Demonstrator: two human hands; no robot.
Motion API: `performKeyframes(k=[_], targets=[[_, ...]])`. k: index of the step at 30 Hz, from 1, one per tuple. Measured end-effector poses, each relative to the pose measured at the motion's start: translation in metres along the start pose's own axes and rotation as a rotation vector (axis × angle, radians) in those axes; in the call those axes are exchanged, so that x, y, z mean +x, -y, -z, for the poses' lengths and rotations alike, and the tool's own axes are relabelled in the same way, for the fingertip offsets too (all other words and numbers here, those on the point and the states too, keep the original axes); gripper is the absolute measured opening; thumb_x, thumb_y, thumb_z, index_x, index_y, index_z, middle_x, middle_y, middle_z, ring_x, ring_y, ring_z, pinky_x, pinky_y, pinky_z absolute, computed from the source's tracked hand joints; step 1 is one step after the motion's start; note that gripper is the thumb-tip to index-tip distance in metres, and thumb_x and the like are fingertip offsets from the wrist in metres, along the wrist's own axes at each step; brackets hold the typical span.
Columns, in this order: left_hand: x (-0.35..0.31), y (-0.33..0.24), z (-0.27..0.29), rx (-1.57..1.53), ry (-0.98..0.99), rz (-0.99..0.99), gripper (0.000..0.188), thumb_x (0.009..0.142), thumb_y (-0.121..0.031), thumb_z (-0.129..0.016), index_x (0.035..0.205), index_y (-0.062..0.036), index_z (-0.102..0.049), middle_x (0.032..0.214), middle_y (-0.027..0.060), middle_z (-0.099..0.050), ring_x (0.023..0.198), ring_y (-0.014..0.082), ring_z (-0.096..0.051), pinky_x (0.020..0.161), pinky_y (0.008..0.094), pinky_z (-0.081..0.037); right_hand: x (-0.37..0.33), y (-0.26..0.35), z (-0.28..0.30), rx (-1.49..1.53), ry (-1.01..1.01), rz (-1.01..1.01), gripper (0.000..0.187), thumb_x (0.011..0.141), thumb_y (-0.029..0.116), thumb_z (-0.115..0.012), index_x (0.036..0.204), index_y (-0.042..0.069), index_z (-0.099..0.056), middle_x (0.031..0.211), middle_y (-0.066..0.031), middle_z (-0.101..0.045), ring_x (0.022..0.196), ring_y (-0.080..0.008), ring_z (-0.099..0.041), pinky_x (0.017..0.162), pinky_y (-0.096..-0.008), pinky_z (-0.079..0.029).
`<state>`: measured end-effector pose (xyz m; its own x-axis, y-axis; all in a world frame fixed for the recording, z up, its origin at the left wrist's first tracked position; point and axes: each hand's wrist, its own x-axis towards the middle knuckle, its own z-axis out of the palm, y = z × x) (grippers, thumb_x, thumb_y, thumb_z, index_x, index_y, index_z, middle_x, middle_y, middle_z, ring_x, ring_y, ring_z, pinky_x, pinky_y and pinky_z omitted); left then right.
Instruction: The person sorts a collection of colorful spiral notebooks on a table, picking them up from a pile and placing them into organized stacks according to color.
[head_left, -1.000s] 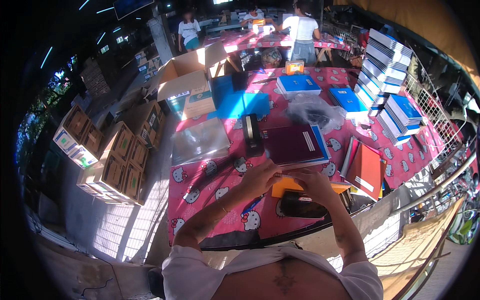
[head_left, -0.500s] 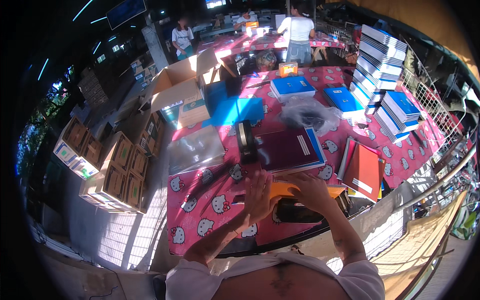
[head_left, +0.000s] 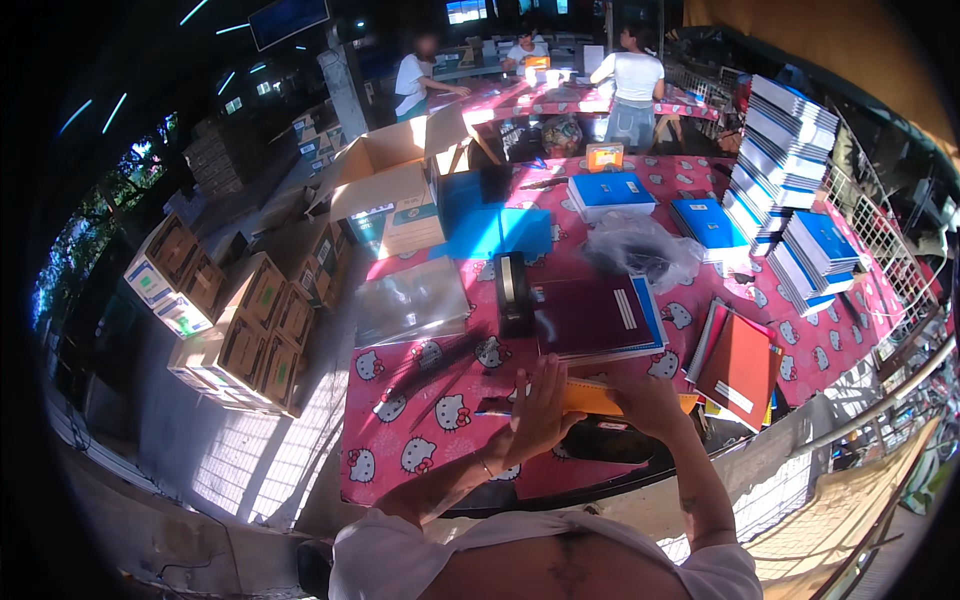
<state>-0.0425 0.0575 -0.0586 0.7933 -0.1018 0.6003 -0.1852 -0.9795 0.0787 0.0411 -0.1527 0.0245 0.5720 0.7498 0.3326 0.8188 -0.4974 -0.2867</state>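
An orange-covered stack of notebooks (head_left: 592,398) stands on edge near the table's front, between my two hands. My left hand (head_left: 541,412) lies flat against its left end, fingers stretched out and pointing away from me. With its fingers bent over the far side, my right hand (head_left: 650,405) grips the right part of the stack. Under and in front of the stack is a black, rounded object (head_left: 607,441), partly covered. Just beyond my hands lies a pile topped by a maroon notebook (head_left: 590,315). A black oblong object with a pale strip (head_left: 514,295) stands left of that pile.
Red and mixed notebooks (head_left: 738,370) lie right; clear plastic sleeves (head_left: 412,303) lie left. Blue notebooks (head_left: 610,190), crumpled plastic (head_left: 640,250) and a tall notebook stack (head_left: 780,165) stand farther back. An open carton (head_left: 400,190) is back left. People work at another table (head_left: 540,98).
The view has shifted, so the scene sits lower and farther right. My right hand's fingers have curled more around the orange stack. A person at the back left has reached an arm out.
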Motion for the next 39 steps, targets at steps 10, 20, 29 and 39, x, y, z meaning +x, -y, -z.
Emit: performKeyframes(k=[10, 20, 29, 39], targets=[[0.043, 0.015, 0.012, 0.028, 0.059, 0.026, 0.083, 0.101, -0.058, -0.031, 0.15, 0.0091, -0.028, 0.16, 0.0264, -0.021, 0.151, 0.0405, -0.015, 0.117, 0.0635, -0.005, 0.007, -0.002, 0.001, -0.026, -0.047, -0.132, 0.026, 0.094, 0.028, -0.061, 0.119, 0.022, -0.067, 0.073, -0.013, -0.069, 0.066, -0.0344, -0.068, 0.063, -0.0481, -0.053], [0.055, 0.013, 0.012, 0.017, 0.014, 0.109, 0.087, 0.101, -0.062, -0.027, 0.149, 0.0101, -0.027, 0.158, 0.0327, -0.019, 0.152, 0.0427, -0.009, 0.117, 0.0631, -0.004, 0.01, 0.002, 0.007, -0.111, 0.01, -0.15, 0.028, 0.093, 0.027, -0.061, 0.121, 0.024, -0.065, 0.071, -0.0103, -0.069, 0.066, -0.0312, -0.069, 0.057, -0.0456, -0.053], [0.085, 0.013, 0.026, 0.099, -0.012, -0.019, 0.085, 0.098, -0.06, -0.038, 0.149, 0.0083, -0.029, 0.155, 0.0296, -0.029, 0.147, 0.0426, -0.025, 0.115, 0.0626, -0.019, 0.006, 0.002, 0.006, -0.058, -0.013, -0.1, 0.023, 0.092, 0.028, -0.064, 0.114, 0.021, -0.066, 0.078, -0.0082, -0.072, 0.067, -0.0312, -0.069, 0.059, -0.0441, -0.054], [0.044, -0.004, 0.006, -0.027, 0.058, -0.155, 0.085, 0.099, -0.06, -0.036, 0.15, 0.0083, -0.029, 0.156, 0.0289, -0.027, 0.148, 0.0437, -0.02, 0.116, 0.0625, -0.016, 0.002, 0.005, -0.001, -0.08, -0.009, -0.106, 0.027, 0.094, 0.029, -0.063, 0.119, 0.02, -0.063, 0.077, -0.009, -0.072, 0.066, -0.0307, -0.069, 0.06, -0.0439, -0.055]])
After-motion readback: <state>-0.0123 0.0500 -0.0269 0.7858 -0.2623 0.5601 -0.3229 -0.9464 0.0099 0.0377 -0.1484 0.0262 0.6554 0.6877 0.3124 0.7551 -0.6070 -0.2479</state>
